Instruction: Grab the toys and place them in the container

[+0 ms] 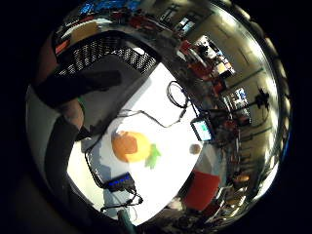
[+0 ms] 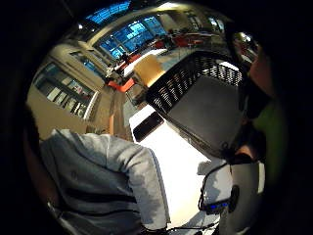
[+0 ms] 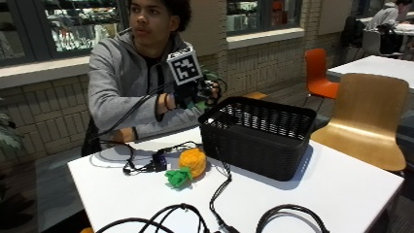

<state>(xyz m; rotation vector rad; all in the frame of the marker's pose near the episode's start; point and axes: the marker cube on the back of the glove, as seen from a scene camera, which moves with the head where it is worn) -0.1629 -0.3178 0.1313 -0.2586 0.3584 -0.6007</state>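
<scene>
A black slatted basket (image 3: pixel 259 138) stands on the white table (image 3: pixel 336 189). My gloved right hand (image 3: pixel 197 92) is raised over the basket's corner nearest the person, and its curled fingers grip something green (image 3: pixel 208 104), mostly hidden. That green thing also shows at the palm's edge (image 2: pixel 274 132). The basket's dark floor (image 2: pixel 205 107) lies below the palm and looks bare. An orange plush toy with green leaves (image 3: pixel 189 166) lies on the table beside the basket, apart from the hand. The little finger side view shows the toy (image 1: pixel 131 146) and the basket (image 1: pixel 105 53).
Black cables (image 3: pixel 220 194) loop over the table's front, and a small black box with a blue light (image 1: pixel 119 183) lies by the toy. A dark phone (image 2: pixel 148 126) lies next to the basket. The bare left hand (image 3: pixel 123 137) rests at the table's edge. A wooden chair (image 3: pixel 369 116) stands behind.
</scene>
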